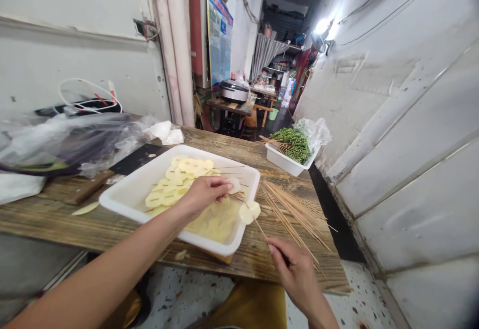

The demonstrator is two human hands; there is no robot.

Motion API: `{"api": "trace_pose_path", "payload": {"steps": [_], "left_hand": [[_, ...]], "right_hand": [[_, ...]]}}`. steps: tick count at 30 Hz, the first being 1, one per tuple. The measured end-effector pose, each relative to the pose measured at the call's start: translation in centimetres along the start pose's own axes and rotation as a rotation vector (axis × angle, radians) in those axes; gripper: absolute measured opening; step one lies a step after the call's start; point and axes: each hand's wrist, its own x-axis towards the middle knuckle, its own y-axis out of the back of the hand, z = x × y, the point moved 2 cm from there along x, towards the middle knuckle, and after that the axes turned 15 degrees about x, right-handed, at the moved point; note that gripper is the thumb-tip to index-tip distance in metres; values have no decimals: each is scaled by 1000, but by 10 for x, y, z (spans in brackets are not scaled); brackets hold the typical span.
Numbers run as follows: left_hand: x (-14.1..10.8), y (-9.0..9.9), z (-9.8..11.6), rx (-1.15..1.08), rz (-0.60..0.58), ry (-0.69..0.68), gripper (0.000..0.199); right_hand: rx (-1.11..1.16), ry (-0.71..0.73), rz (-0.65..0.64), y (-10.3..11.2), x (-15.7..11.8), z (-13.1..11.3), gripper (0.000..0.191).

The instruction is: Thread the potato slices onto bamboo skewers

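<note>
Over the white tub [125,212], my left hand [207,195] pinches a thin pale slice [234,185] between thumb and fingers. My right hand [294,269] grips the lower end of a thin wooden skewer [262,230], at the right of the tub. Pale yellow slices [249,212] are threaded near the skewer's upper end, just beyond the tub's right rim. Inside the tub, several skewered rows of yellow slices [168,189] lie at the back left, and more slices [215,221] sit in liquid at the front.
Loose skewers [295,214] are spread on the wooden table [258,264] at the right. Behind them stands a white basket [286,163] of green skewered food [295,144]. A knife [90,187] and plastic bags [75,142] lie at the left. A person [264,77] is far back.
</note>
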Motion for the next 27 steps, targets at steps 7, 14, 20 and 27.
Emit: {"api": "trace_pose_path", "payload": {"steps": [7,14,20,27], "left_hand": [[3,2,-4,-55,9,-47,34],[2,6,-2,60,64,-115,30],[0,5,1,86,53,-130,33],[-5,5,7,132,51,-145,34]], "right_hand": [[-6,-5,-4,-4,7,-2,21],[-21,-18,-18,-3,9,-3,22],[-18,1,-20,-5,10,-3,24],[-18,0,-30,-6,10,-3,24]]}}
